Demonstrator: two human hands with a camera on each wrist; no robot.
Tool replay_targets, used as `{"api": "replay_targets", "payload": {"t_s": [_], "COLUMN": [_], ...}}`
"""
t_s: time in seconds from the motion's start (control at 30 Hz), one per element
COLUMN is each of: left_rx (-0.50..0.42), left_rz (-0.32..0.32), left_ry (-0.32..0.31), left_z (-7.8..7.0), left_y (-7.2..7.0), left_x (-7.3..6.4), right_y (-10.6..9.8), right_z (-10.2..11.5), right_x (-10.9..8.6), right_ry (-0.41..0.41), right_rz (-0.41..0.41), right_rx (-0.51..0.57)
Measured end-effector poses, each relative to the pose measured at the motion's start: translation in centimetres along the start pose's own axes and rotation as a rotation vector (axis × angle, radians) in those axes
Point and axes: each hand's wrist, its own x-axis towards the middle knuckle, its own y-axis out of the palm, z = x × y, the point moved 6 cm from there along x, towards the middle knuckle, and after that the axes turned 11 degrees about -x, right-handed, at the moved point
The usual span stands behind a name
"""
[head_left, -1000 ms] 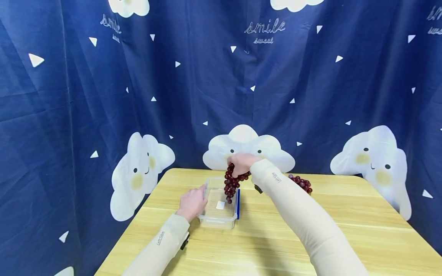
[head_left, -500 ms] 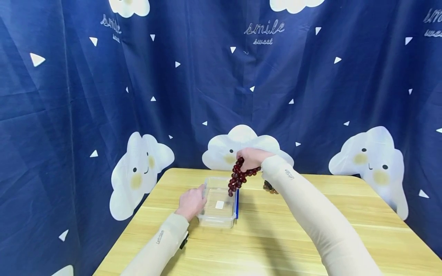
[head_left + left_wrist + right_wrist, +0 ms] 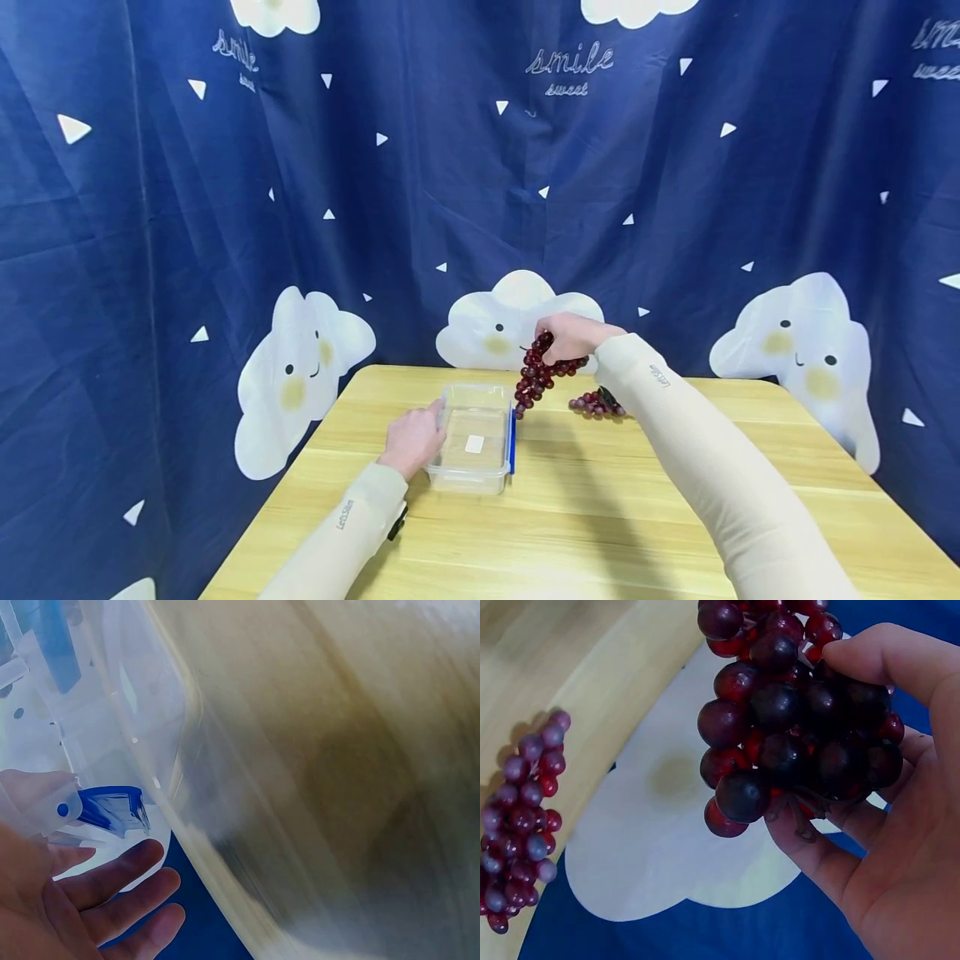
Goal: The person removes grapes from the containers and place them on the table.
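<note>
My right hand (image 3: 572, 335) grips a bunch of dark red grapes (image 3: 534, 375) from above. The bunch hangs in the air by the far right corner of a clear plastic food container (image 3: 468, 477). In the right wrist view, thumb and fingers lie around the grapes (image 3: 780, 712), with a thin stem curl showing below. My left hand (image 3: 411, 442) holds the container's left side. The left wrist view has its thumb behind the clear plastic and the other fingers outside, beside a blue latch (image 3: 112, 810).
A second bunch of grapes (image 3: 591, 405) lies on the wooden table (image 3: 675, 492), partly behind my right wrist. Another blue latch (image 3: 513, 442) runs along the container's right side. A blue curtain (image 3: 420, 208) with cloud prints hangs behind the table.
My right hand has moved right and slightly up with its grapes, from over the container to beside its far right corner. The left hand and the container keep their place.
</note>
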Motion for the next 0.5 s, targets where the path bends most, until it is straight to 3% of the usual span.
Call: {"api": "replay_targets", "payload": {"t_s": [0.5], "left_rx": [0.010], "left_rz": [0.000], "left_ry": [-0.013], "left_z": [0.0], "left_y": [0.1], "left_x": [0.0], "right_y": [2.4], "right_z": [-2.8], "right_x": [-1.5], "right_ry": [0.044], "right_rz": [0.045], "right_rx": [-0.014]}}
